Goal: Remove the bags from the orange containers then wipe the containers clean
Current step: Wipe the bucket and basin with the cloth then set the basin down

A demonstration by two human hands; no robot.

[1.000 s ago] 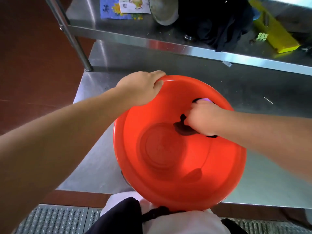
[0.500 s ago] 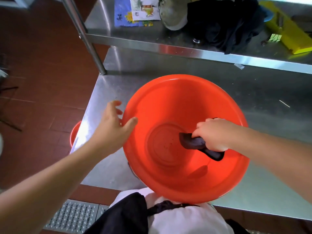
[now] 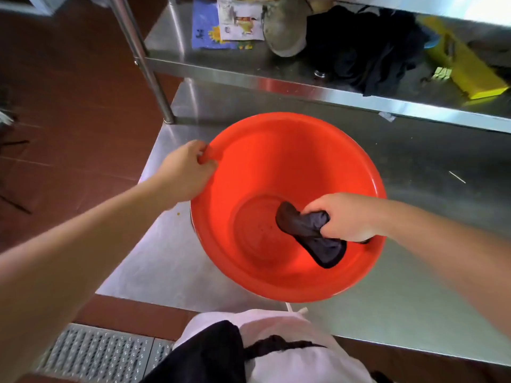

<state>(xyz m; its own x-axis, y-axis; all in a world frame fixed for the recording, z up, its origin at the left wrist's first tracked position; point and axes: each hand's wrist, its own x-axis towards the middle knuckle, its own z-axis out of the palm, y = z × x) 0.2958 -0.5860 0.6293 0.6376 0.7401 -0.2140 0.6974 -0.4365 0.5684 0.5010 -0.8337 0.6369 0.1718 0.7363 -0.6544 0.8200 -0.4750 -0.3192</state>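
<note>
Red-brown floor tiles lie left of the left hand, with a metal grate below its arm. The steel table spreads under both hands. The left hand's fingers curl over the rim of the orange container, gripping it. Inside, the right hand clutches a dark cloth against the basin's inner wall. Beyond the fingers, a steel shelf carries a blue paper, a metal pot, black fabric and a yellow tool.

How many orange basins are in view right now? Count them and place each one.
1: the basin sits on the steel table, left hand gripping its rim. Others may be hidden.
</note>
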